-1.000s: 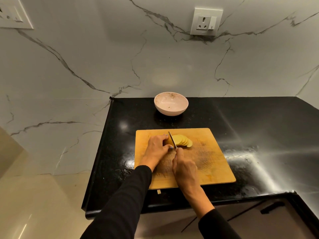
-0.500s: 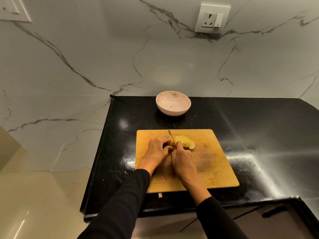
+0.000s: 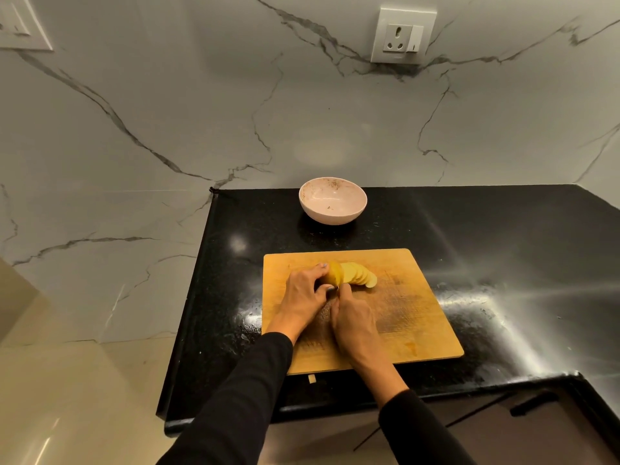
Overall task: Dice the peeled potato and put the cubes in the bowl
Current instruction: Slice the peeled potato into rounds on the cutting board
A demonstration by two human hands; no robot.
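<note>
A peeled yellow potato [image 3: 335, 275] lies on a wooden cutting board [image 3: 412, 297], and several cut round slices [image 3: 360, 277] lean in a row to its right. My left hand [image 3: 303, 297] grips the uncut end between thumb and fingers. My right hand [image 3: 352, 322] holds a knife whose handle is hidden in the fist. Only a sliver of blade [image 3: 337, 287] shows at the potato's near side. A pale pink bowl [image 3: 332, 200] with nothing in it stands on the counter behind the board.
The black stone counter [image 3: 486, 236] meets a marble wall at the back and ends at a left edge over the floor. A wall socket [image 3: 402, 36] sits above. A small pale scrap [image 3: 312, 379] lies just in front of the board.
The knife blade stood raised over the potato a second ago; it has gone down through it and is now nearly hidden. My hands have drawn closer together.
</note>
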